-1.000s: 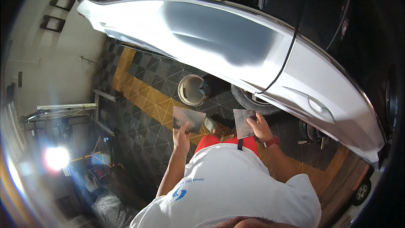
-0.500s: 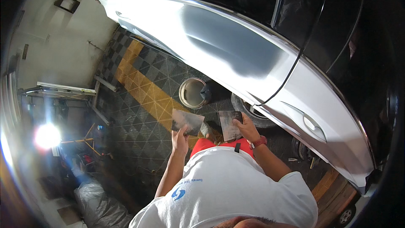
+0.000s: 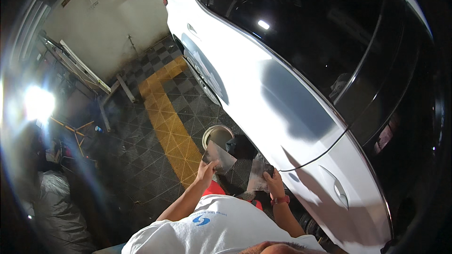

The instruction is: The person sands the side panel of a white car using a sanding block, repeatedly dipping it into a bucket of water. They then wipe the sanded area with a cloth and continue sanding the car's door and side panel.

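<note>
My left hand (image 3: 205,171) grips a flat grey metal spreader blade (image 3: 218,155) by its lower edge. My right hand (image 3: 274,182) holds a second grey blade (image 3: 259,173), smeared with pale paste, a little to the right. The two blades sit close together but apart, in front of my chest. Both hover beside the lower side of a white car (image 3: 282,99) with dark windows. A round bucket (image 3: 217,135) stands on the floor just beyond the blades.
The floor is dark grid tile with a yellow tile strip (image 3: 174,131) running away from me. A bright work lamp (image 3: 37,103) on a stand glares at the left. Metal racks (image 3: 80,68) lean by the white wall. A grey covered bundle (image 3: 56,211) lies at lower left.
My view has swung, so the car's side now fills the right half and the wall shows at the top. Both hands still hold the blades, now closer together.
</note>
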Demonstrator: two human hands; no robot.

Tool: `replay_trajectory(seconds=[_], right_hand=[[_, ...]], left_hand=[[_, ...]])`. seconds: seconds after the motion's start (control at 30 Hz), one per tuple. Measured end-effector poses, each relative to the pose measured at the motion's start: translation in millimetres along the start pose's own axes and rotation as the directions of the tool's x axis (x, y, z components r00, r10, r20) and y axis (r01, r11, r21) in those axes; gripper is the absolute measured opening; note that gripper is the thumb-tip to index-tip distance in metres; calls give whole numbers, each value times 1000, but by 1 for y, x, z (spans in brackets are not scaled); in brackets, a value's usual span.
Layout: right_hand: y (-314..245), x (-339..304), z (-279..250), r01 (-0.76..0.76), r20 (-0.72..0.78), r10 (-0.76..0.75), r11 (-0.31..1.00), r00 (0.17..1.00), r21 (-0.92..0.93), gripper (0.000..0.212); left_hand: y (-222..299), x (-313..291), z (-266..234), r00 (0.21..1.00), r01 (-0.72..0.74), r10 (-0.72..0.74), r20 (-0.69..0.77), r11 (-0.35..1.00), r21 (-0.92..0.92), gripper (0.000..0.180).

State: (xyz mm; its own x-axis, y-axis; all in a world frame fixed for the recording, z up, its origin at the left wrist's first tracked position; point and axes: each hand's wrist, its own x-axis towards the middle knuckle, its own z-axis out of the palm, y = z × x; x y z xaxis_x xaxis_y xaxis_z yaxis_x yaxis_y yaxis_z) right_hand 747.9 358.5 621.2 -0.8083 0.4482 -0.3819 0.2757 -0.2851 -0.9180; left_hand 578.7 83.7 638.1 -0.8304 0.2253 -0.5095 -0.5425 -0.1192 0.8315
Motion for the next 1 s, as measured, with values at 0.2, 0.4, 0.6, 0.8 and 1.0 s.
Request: replay_trajectory(seconds=[0.2,0.4,0.6,0.8,1.0], right_hand=[[-17,0,32,71,-102,-89,984,991,-163,40],[-29,-6,75,149,-308,-134,989,942,24,39],[-59,-36,140,336,-536,-113,878,837,340,47],[-63,-77,206,478,-745,36,746,666,463,28],[-25,-135,237,625,-857,100,643,505,443,35]], left_hand=[[19,14,-15,998,62,-63,-30,997,-41,38],[65,45,-32,970,111,-100,221,993,-37,42],[94,79,-24,774,77,28,633,987,-138,57],[60,76,-35,447,-54,172,878,985,-165,51],[120,-7,-17,415,-336,-143,899,894,297,43]])
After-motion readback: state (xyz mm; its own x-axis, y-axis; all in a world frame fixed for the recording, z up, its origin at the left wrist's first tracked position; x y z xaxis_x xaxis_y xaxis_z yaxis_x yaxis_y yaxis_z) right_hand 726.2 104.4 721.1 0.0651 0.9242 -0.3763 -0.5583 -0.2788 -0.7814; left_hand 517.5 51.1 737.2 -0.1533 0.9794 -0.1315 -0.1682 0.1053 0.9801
